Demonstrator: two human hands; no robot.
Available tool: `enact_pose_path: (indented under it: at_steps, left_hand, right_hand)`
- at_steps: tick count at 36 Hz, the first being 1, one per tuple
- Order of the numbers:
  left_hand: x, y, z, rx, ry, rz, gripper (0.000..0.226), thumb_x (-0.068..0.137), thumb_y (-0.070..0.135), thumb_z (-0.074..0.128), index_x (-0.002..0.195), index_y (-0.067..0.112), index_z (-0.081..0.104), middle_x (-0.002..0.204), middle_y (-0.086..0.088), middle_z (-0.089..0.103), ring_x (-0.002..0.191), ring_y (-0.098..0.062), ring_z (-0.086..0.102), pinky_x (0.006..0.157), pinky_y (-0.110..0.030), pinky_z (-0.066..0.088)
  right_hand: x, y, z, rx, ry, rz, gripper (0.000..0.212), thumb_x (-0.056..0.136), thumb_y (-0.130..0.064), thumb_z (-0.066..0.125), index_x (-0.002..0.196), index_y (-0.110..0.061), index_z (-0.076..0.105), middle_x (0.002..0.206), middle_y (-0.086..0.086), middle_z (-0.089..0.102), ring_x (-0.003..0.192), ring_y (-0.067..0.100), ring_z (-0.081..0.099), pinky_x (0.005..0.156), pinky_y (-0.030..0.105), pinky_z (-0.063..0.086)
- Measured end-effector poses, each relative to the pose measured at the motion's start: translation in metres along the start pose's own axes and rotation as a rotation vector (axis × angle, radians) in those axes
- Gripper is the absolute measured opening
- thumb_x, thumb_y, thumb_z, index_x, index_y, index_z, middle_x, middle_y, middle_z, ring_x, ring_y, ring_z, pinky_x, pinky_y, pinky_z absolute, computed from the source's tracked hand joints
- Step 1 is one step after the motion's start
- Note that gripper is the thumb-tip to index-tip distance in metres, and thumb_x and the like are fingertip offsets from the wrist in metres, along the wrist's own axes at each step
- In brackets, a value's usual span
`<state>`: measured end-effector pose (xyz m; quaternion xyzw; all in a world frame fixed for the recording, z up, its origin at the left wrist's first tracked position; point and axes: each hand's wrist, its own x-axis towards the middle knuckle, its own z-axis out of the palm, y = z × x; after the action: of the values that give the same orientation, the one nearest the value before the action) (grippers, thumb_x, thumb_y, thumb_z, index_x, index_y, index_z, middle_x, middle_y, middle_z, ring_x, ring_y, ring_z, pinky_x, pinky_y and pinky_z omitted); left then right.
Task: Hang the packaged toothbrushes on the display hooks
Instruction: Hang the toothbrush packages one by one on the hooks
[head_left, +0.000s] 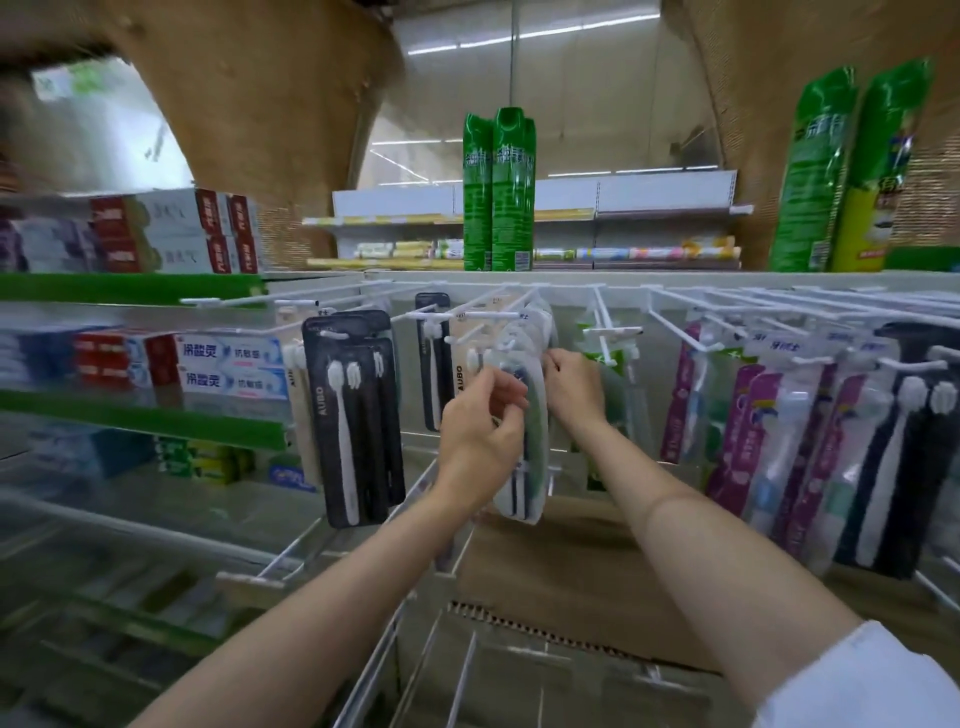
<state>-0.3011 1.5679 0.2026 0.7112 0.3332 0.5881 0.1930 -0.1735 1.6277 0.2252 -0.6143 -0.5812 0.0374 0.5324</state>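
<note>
The clear-fronted toothbrush pack (522, 441) is hanging long and narrow near the middle of the hook rack (571, 291), a dark brush and a green one showing through its plastic, its top up among the white display hooks (470, 315) and its bottom dangling free over the brown cardboard box (571, 561). The left hand (480, 431) is reaching up from below, its fingers curling around the pack's front edge and pinching it partway down. The right hand (571, 387) is rising beside it, fingertips pinching the pack's upper right edge just under the hook. Black AUBO packs (353, 415) are hanging just to the left, purple and white packs (769, 426) well to the right, leaving a narrow gap around the hands. Green spray cans (498, 192) are standing on the rack's top edge, with toothpaste boxes (228, 364) filling the left shelves.
</note>
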Motion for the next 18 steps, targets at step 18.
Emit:
enact_pose_path:
  at_steps: [18]
  left_hand:
    - [-0.011,-0.002,0.016,0.110,-0.286,-0.203,0.016,0.089,0.011,0.054,0.086,0.023,0.062,0.089,0.001,0.067,0.087,-0.016,0.064,0.083,-0.036,0.054]
  right_hand:
    - [-0.079,0.023,-0.029,-0.415,0.080,-0.100,0.035,0.100,-0.024,0.037,0.086,-0.003,0.063,0.082,0.019,0.066,0.077,0.034,0.061,0.059,0.033,0.032]
